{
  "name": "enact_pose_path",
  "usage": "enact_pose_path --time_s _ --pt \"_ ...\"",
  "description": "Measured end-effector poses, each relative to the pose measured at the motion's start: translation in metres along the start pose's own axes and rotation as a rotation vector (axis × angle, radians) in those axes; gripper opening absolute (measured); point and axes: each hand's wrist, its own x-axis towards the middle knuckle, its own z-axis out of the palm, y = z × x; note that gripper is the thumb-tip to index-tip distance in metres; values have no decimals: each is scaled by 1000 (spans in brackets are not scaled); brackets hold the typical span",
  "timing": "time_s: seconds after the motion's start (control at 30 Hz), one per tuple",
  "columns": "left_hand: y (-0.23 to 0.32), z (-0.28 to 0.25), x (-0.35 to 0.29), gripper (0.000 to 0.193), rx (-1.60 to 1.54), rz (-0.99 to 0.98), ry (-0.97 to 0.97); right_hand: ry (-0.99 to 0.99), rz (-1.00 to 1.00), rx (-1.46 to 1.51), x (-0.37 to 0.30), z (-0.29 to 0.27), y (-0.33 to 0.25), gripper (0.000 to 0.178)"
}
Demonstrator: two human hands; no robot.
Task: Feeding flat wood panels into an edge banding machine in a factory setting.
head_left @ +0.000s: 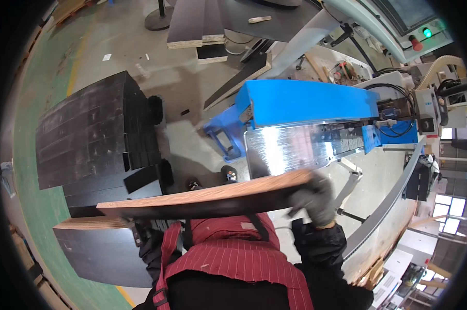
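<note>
A long narrow board (207, 199) with a black face and a bare wood-brown edge lies crosswise in front of my body. My right hand (317, 200), in a grey glove, is closed round its right end. Near its left end my gloved left hand (139, 230) grips it from below; the board and shadow partly hide those fingers. Just beyond the right end is a machine's shiny metal table (280, 150), beneath a long blue cover (311, 103).
At left stands a stack of black boards (83, 134), with another dark panel stack (102, 253) nearer me. A blue plastic stool (224, 135) sits beside the machine. More panels (192, 23) lie at the far side. A grey curved rail (383, 204) runs along the right.
</note>
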Motion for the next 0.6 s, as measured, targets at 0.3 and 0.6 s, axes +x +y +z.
enact_pose_path --time_s 0.3,0.6 --pt "4 94 -54 46 -430 -34 155 829 -175 220 49 -85 78 34" --pt "18 176 -83 37 -591 -279 -55 541 61 -18 75 -9 86 66"
